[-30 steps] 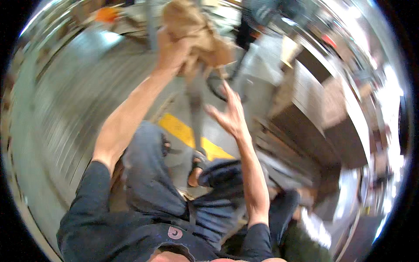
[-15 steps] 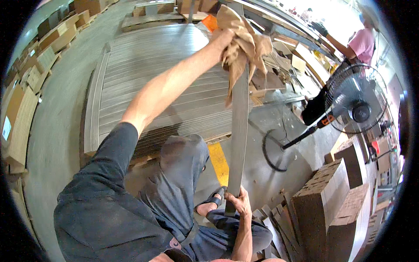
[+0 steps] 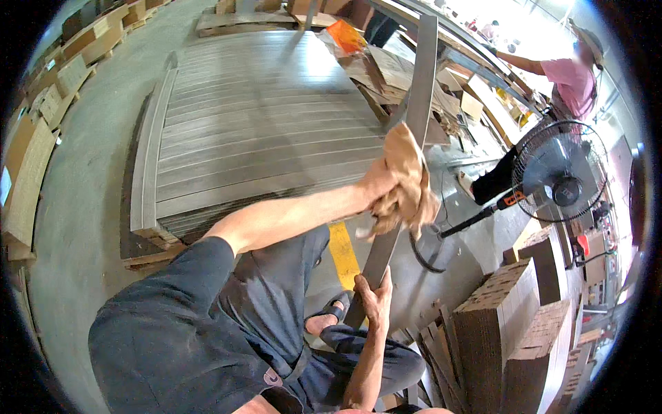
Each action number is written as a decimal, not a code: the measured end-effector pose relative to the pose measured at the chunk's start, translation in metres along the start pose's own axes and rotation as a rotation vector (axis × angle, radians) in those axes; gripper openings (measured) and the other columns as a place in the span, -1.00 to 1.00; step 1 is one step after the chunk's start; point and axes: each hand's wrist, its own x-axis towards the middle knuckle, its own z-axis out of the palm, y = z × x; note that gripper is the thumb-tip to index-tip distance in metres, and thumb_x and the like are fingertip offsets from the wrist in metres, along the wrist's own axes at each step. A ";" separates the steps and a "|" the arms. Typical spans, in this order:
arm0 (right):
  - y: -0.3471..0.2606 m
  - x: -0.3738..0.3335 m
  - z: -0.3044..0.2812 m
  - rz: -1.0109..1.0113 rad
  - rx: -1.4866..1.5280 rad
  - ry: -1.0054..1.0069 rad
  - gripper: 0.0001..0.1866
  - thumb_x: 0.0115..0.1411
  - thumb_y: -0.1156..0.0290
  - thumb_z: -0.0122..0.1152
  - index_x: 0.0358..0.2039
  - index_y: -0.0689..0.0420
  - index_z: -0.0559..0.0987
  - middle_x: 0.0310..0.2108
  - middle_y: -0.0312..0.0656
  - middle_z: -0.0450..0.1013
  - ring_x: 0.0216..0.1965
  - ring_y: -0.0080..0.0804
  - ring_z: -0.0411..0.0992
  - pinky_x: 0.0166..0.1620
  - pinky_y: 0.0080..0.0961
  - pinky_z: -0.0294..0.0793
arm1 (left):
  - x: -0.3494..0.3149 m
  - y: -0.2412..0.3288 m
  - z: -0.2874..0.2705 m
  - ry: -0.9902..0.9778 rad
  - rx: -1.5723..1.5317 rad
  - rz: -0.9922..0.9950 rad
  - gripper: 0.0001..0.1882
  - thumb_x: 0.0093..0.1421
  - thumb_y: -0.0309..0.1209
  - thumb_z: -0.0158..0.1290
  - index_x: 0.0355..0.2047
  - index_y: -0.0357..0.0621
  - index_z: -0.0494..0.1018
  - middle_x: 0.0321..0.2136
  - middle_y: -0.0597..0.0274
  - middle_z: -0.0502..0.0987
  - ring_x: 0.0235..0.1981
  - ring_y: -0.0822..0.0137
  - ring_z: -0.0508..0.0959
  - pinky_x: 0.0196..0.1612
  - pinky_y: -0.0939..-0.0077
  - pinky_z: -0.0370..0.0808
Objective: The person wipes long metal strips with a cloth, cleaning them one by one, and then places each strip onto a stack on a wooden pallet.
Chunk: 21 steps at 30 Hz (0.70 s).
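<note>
A long, narrow grey plank [image 3: 422, 69] slants up and away in front of me, its lower end near my right knee. My left hand [image 3: 378, 181] is closed on a crumpled tan cloth [image 3: 405, 183], pressed around the middle of the plank. The cloth partly hides those fingers. Near the lower end, my right hand [image 3: 374, 298] grips the plank with its thumb and fingers around the edges.
A wide stack of grey planks [image 3: 262, 138] lies on a pallet ahead to the left. A black standing fan [image 3: 565, 183] is at right, before a person in a pink shirt [image 3: 569, 79]. Bundled brown pieces [image 3: 500, 310] stand near right; cardboard scraps [image 3: 386, 69] lie farther off.
My left hand has slid the cloth down the plank toward me, from near the far end to the middle. The plank's far end has tipped to the right.
</note>
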 end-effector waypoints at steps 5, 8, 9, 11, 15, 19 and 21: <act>0.059 -0.009 -0.006 -0.077 -0.211 -0.118 -0.43 0.11 0.44 0.31 0.12 0.21 0.33 -0.19 -0.06 0.51 -0.21 -0.29 0.47 -0.14 -0.42 0.47 | -0.041 -0.055 -0.009 -0.204 0.062 0.449 -0.71 0.05 -0.37 0.20 -0.21 -0.18 0.52 -0.27 0.25 0.57 -0.27 0.37 0.55 -0.20 0.43 0.51; 0.051 -0.016 -0.040 -0.163 0.031 0.110 -0.53 0.16 0.42 0.13 0.10 0.25 0.36 0.01 -0.11 0.37 0.06 -0.31 0.31 0.04 -0.36 0.36 | -0.071 -0.070 0.002 -0.294 0.192 0.593 -0.76 0.04 -0.48 0.13 -0.23 -0.12 0.52 -0.31 0.23 0.55 -0.22 0.33 0.51 -0.14 0.42 0.46; -0.010 -0.014 -0.033 -0.319 -0.011 0.322 -0.55 0.19 0.32 0.09 0.06 0.24 0.41 0.04 -0.10 0.36 0.06 -0.31 0.31 0.13 -0.32 0.27 | -0.081 -0.073 0.006 -0.330 0.224 0.603 -0.77 0.05 -0.53 0.09 -0.23 -0.10 0.51 -0.34 0.21 0.54 -0.21 0.31 0.49 -0.12 0.40 0.44; -0.027 0.003 -0.088 -0.535 -0.153 0.323 -0.56 0.27 0.27 0.02 0.09 0.25 0.43 0.09 -0.07 0.36 0.07 -0.29 0.31 0.17 -0.29 0.24 | -0.088 -0.084 0.028 -0.385 0.127 0.627 -0.74 0.03 -0.56 0.09 -0.21 -0.16 0.50 -0.32 0.11 0.57 -0.30 0.29 0.54 -0.17 0.42 0.46; -0.098 0.010 -0.078 -0.618 -0.029 0.684 -0.44 0.14 0.13 0.30 -0.01 0.31 0.45 -0.25 -0.04 0.46 -0.26 -0.27 0.42 -0.15 -0.27 0.45 | -0.109 -0.091 0.036 -0.575 0.232 0.534 -0.79 -0.02 -0.63 0.12 -0.33 -0.18 0.46 -0.40 0.12 0.56 -0.34 0.18 0.55 -0.28 0.34 0.47; -0.115 0.004 -0.052 -0.407 0.153 0.813 -0.60 0.18 0.19 0.28 -0.23 0.32 0.52 -0.36 -0.14 0.48 -0.38 -0.35 0.40 -0.24 -0.37 0.43 | -0.109 -0.091 0.042 -0.555 0.203 0.823 -0.76 -0.13 -0.56 0.23 -0.43 -0.16 0.43 -0.38 0.14 0.57 -0.32 0.12 0.57 -0.32 0.31 0.47; -0.102 0.013 -0.041 -0.438 0.156 0.766 -0.61 0.18 0.20 0.27 -0.19 0.30 0.50 -0.34 -0.14 0.47 -0.38 -0.37 0.38 -0.25 -0.38 0.41 | -0.101 -0.107 0.037 -0.587 0.102 0.766 -0.68 -0.21 -0.55 0.25 -0.40 -0.16 0.43 -0.41 0.13 0.58 -0.32 0.10 0.59 -0.32 0.32 0.48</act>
